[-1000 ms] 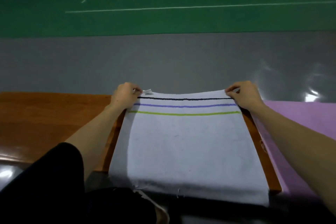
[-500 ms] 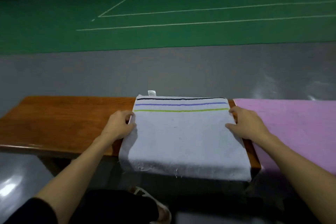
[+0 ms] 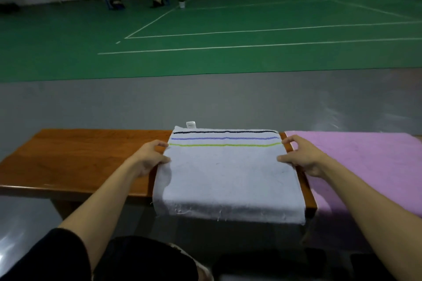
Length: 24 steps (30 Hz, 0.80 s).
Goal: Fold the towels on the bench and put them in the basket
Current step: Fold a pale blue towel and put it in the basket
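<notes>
A white towel (image 3: 228, 173) with black, blue and green stripes near its far edge lies folded across the wooden bench (image 3: 75, 157), its near edge hanging over the front. My left hand (image 3: 151, 156) grips the towel's left edge between thumb and fingers. At the right edge, my right hand (image 3: 301, 156) pinches the towel in the same way. A pink towel (image 3: 365, 166) lies flat on the bench to the right. No basket is in view.
The bench's left half shows bare wood. Beyond the bench lie a grey floor strip and a green sports court (image 3: 205, 29) with white lines, net posts and bags at the far wall. My dark-clothed knees are at the bottom.
Both hands have slid from the towel's far corners back to the middle of its side edges. The towel now lies flat, and my head has tilted up, showing more of the court.
</notes>
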### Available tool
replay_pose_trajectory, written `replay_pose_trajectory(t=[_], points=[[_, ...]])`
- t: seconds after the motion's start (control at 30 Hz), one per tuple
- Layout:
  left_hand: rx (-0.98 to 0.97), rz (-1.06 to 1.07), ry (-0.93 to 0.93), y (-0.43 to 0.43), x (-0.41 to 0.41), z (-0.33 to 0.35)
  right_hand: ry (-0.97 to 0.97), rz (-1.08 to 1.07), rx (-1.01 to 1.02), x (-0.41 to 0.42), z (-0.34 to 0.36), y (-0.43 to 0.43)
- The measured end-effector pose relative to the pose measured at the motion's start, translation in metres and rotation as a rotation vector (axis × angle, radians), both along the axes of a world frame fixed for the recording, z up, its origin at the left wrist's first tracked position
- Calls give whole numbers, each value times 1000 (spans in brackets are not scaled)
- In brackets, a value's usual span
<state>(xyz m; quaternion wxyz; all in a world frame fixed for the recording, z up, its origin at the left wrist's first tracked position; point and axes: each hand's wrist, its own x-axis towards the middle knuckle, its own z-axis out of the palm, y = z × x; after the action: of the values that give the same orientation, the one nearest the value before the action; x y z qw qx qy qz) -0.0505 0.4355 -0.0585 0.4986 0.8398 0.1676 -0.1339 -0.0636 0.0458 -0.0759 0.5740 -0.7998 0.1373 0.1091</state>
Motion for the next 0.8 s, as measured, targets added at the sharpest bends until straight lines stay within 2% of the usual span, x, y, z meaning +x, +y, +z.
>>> replay_pose_trajectory(t=[0.1,0.2,0.33,0.5,0.67,0.8], points=[[-63,-82,111,9,-2,7,35,81,82,-6,3,-8],[-72,-110,110,14,-1,1,27,127,93,-7,-2,-13],[-61,-106,59,16,1,-2,-51,104,-27,-6,-5,-10],[-112,-32,-39,25,8,-7,-186,21,-45,5,-13,-16],[-124,-4,-150,16,28,2,-225,-45,-111,32,-17,-25],[-161,25,-284,8,55,24,-356,-104,-197,60,6,-24]])
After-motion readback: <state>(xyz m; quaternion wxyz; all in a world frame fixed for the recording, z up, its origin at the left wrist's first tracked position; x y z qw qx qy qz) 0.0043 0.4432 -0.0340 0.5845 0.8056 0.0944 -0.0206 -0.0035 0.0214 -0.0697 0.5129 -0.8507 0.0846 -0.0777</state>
